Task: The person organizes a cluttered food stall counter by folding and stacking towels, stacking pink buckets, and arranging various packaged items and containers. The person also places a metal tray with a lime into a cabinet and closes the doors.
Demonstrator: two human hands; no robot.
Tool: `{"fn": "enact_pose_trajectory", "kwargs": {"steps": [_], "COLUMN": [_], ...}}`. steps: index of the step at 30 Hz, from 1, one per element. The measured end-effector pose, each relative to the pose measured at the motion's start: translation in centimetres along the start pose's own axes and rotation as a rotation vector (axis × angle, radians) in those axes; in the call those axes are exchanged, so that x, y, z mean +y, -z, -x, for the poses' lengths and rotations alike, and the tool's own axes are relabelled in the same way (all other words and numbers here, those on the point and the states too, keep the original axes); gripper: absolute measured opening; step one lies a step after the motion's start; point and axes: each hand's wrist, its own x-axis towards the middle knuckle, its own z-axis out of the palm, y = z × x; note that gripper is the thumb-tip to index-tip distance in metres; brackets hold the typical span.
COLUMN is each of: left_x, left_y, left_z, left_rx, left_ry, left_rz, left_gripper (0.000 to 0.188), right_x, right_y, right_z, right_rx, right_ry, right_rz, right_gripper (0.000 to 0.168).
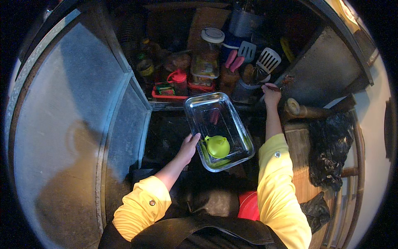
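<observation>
My left hand (188, 148) grips the left rim of a clear rectangular glass baking dish (241, 133), thumb over the edge. Inside the dish, a lime-green plastic funnel (218, 147) lies mouth down near the end closer to me. My right hand (271, 91) is ahead and to the right, its fingers closed around what looks like a thin dark handle; the rest of that item is unclear. Just left of that hand stands a utensil tub (245, 90), holding a whisk (259, 74) and a white slotted turner (268, 60).
On the dim shelf are a red tray (169, 96), a red-lidded jug (178, 81), a white-lidded jar (213, 35) and pink-handled scissors (233, 62). Metal panels (124, 102) stand at left. A bamboo pole (307, 110) and black plastic bags (329, 149) are at right.
</observation>
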Motion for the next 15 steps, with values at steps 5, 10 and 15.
{"fn": "enact_pose_trajectory", "kwargs": {"steps": [5, 10, 15], "left_x": [-0.5, -1.2, -1.1], "left_y": [0.6, 0.5, 0.6], "left_z": [0.2, -0.9, -0.8], "left_rx": [0.04, -0.012, 0.008], "left_ry": [0.009, -0.019, -0.06], "left_rz": [-0.028, -0.01, 0.009], "left_gripper": [0.032, 0.033, 0.033], "right_x": [-3.0, 0.5, -8.4], "right_y": [-3.5, -0.9, 1.8], "right_z": [-1.6, -4.1, 4.1], "right_rx": [-0.102, -0.106, -0.182], "right_ry": [-0.049, -0.027, -0.128], "right_rz": [0.724, 0.547, 0.154], "right_gripper": [0.012, 0.024, 0.033]}}
